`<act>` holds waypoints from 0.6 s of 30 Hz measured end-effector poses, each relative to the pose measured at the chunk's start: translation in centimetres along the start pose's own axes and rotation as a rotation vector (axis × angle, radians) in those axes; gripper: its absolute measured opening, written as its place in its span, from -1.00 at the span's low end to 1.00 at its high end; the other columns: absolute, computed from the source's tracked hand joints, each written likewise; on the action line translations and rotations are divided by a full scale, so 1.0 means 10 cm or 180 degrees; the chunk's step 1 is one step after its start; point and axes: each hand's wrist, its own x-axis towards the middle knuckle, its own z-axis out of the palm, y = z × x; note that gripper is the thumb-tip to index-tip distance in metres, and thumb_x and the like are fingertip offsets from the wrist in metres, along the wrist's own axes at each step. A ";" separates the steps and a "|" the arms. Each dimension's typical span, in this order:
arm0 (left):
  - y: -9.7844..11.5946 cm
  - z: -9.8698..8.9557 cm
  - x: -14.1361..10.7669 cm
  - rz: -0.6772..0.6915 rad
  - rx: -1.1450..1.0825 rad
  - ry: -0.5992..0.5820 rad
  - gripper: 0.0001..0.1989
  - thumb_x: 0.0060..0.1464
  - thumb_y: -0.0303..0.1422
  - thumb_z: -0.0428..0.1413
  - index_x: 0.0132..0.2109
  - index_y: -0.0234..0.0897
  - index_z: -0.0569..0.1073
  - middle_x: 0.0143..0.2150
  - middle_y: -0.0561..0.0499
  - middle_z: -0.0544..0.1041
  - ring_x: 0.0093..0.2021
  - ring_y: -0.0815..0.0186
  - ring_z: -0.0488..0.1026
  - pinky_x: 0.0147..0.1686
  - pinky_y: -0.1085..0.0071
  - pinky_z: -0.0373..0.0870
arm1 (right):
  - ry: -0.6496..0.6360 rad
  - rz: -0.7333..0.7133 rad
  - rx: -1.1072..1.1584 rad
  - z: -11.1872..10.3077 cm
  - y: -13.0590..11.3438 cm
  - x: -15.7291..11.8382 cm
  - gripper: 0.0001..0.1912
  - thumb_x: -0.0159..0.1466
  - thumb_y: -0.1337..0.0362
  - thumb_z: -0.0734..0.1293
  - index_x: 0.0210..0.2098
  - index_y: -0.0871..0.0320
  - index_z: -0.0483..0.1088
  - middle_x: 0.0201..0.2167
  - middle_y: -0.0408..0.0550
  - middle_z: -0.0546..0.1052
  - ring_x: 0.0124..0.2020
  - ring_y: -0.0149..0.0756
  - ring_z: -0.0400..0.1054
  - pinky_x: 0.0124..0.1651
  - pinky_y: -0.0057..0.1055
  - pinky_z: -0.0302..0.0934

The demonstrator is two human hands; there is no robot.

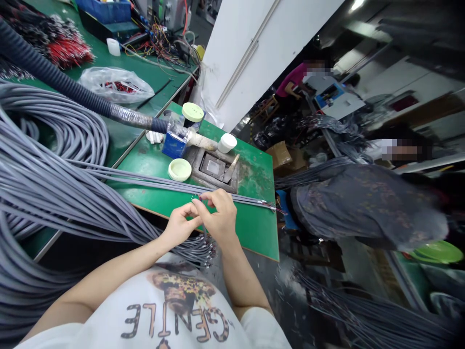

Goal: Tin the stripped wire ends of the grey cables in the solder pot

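My left hand (181, 224) and my right hand (221, 215) meet over the front edge of the green board, fingers pinched together. Between them are the thin wire ends (194, 197) of a grey cable, whose tips poke up past the fingertips. Exactly how each finger grips them is partly hidden. Just beyond, several grey cables (160, 181) lie across the board, their stripped ends (267, 204) at the right. Behind these cables sits a solder pot (199, 178) with a scraper (231, 169) resting on it. Below my hands hangs a bunch of cable ends (198, 252).
Large coils of grey cable (54, 189) fill the left. A ribbed hose (72, 92) reaches over to the pot. Around it stand a pale green lid (179, 169), a white cup (227, 143) and a round-topped container (193, 112). Co-workers are at the right.
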 end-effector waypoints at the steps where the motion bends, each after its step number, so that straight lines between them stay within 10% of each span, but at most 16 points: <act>1: 0.00 0.00 0.00 -0.0019 0.0009 0.0001 -0.66 -0.08 -0.17 0.26 -0.52 -0.31 0.33 -0.54 0.10 0.37 -0.46 0.41 0.25 -0.36 0.46 0.25 | -0.0025 0.0019 -0.0001 0.00 0.00 0.01 -0.87 0.20 0.25 0.37 -0.45 0.13 0.38 -0.53 -0.19 0.38 -0.44 -0.37 0.26 -0.26 -0.37 0.09; 13: 0.00 0.01 -0.02 -0.0048 -0.0007 -0.0007 -0.70 -0.10 -0.23 0.27 -0.52 -0.32 0.36 -0.55 0.10 0.39 -0.49 0.43 0.28 -0.40 0.48 0.26 | 0.0127 0.0320 0.0647 -0.01 -0.06 0.04 -0.74 0.18 0.35 0.31 -0.62 0.14 0.27 -0.64 -0.25 0.24 -0.55 -0.45 0.14 -0.34 -0.40 0.09; 18: -0.02 0.06 -0.08 -0.0432 -0.0119 -0.0054 -0.70 -0.16 -0.22 0.31 -0.51 -0.33 0.40 -0.54 0.08 0.46 -0.51 0.43 0.32 -0.41 0.48 0.28 | 0.1061 0.0717 0.1274 -0.25 -0.12 0.19 -0.78 0.18 0.30 0.34 -0.58 0.13 0.30 -0.62 -0.22 0.25 -0.55 -0.42 0.14 -0.45 -0.41 0.08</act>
